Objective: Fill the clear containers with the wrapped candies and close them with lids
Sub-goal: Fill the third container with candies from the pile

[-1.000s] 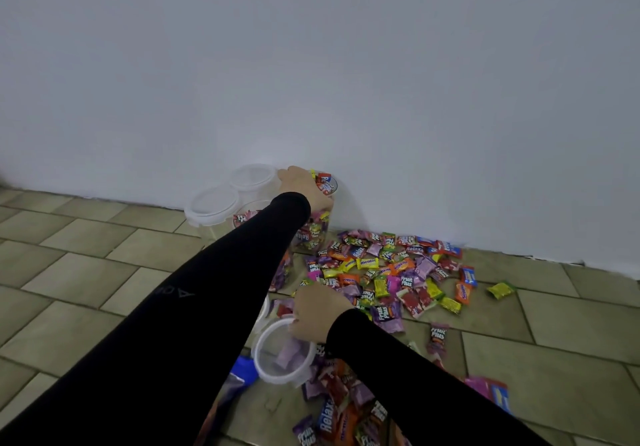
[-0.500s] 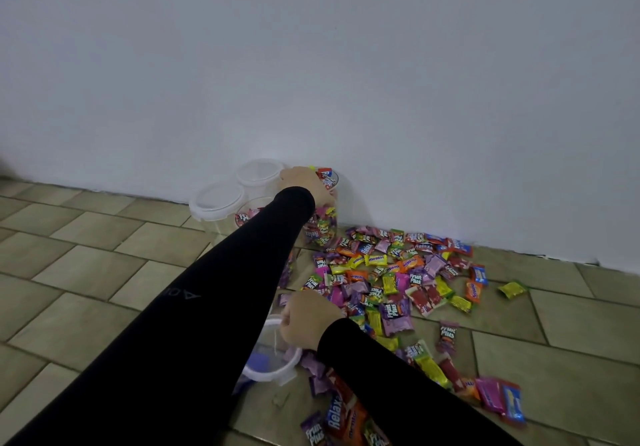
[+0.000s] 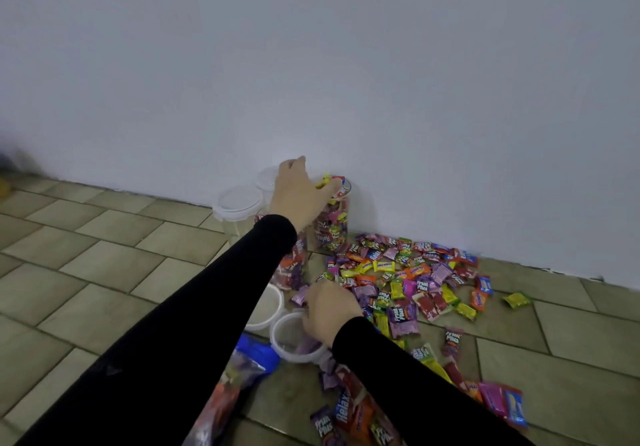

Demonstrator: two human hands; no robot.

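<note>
At the mouth of the tall jar by the wall, the left hand rests on the heaped candies, fingers curved over the top; whether it pinches the yellow wrapper cannot be told. Judgement: press the heap level below the rim before any lid goes on, or the lid will not seat. Nearer than the tall jar, the right hand reaches into an open tub; its fingers are hidden, so its grasp cannot be told. A second open tub sits just beside it. Left of the tall jar stand two lidded jars; a filled jar stands in front, partly behind the sleeve. Right of the tall jar, loose candies cover the tiles. A candy bag lies near the open tub and may crowd it.
</note>
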